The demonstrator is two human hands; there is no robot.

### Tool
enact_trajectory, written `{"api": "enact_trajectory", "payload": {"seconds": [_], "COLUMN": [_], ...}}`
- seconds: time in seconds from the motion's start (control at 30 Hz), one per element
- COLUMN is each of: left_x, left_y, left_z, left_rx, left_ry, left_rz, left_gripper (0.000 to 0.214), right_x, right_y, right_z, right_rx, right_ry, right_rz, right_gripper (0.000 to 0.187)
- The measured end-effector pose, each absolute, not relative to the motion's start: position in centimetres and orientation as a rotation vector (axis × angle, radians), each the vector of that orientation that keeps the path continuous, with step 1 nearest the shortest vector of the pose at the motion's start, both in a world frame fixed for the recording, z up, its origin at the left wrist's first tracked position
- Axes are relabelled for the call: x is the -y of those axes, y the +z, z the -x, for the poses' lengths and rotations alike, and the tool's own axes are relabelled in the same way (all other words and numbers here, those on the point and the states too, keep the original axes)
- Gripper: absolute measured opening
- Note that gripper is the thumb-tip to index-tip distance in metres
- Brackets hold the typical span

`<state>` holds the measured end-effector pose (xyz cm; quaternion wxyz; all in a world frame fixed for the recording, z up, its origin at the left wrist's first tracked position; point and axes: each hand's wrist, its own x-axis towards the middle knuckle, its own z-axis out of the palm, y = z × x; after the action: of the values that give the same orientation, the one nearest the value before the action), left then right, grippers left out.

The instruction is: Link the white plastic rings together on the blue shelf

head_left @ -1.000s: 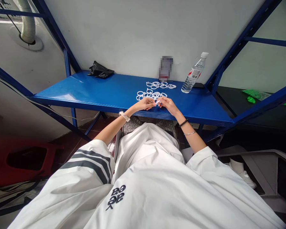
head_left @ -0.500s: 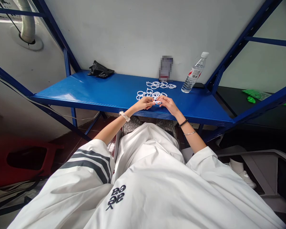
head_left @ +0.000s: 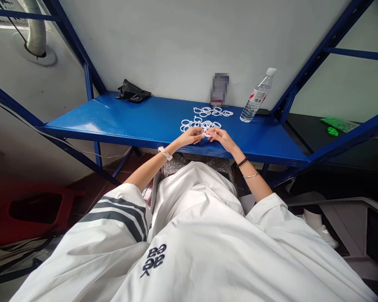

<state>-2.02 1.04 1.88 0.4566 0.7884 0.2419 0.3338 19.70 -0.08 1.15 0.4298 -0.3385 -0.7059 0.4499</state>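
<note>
Between my fingertips is a white ring (head_left: 207, 135), small and partly covered by the fingers. My left hand (head_left: 191, 136) pinches its left side. From the right, my right hand (head_left: 219, 136) has its fingers closed on the same ring. Just beyond my hands lies a cluster of several white rings (head_left: 197, 121) on the blue table (head_left: 129, 117). Farther back, another group of white rings (head_left: 204, 111) lies in a loose row, some with small knobs on them. Fine detail of the held ring is too small to make out.
A clear water bottle (head_left: 256, 98) with a white cap stands at the back right, beside a flat dark object (head_left: 263, 112). A blurred-out item (head_left: 219, 90) leans on the wall. A crumpled black plastic bag (head_left: 132, 91) lies at the back left. Blue frame posts (head_left: 290, 105) flank the table.
My right fingers have shifted slightly over the white ring, and less of it shows. The other rings and the things on the table stay where they were.
</note>
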Motion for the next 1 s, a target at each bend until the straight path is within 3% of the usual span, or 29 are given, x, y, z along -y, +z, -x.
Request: {"api": "enact_trajectory", "payload": {"seconds": [1.0], "left_x": [-0.74], "left_y": [2.36], "left_z": [1.86], "left_rx": [-0.666], "left_ry": [0.796], "left_rz": [-1.904], "left_gripper": [0.050], "right_x": [0.38], "right_y": [1.46], "right_z": [-19.20], "right_rx": [1.807], "right_ry": [1.053], "right_rz": [0.924], "right_gripper": [0.049]}}
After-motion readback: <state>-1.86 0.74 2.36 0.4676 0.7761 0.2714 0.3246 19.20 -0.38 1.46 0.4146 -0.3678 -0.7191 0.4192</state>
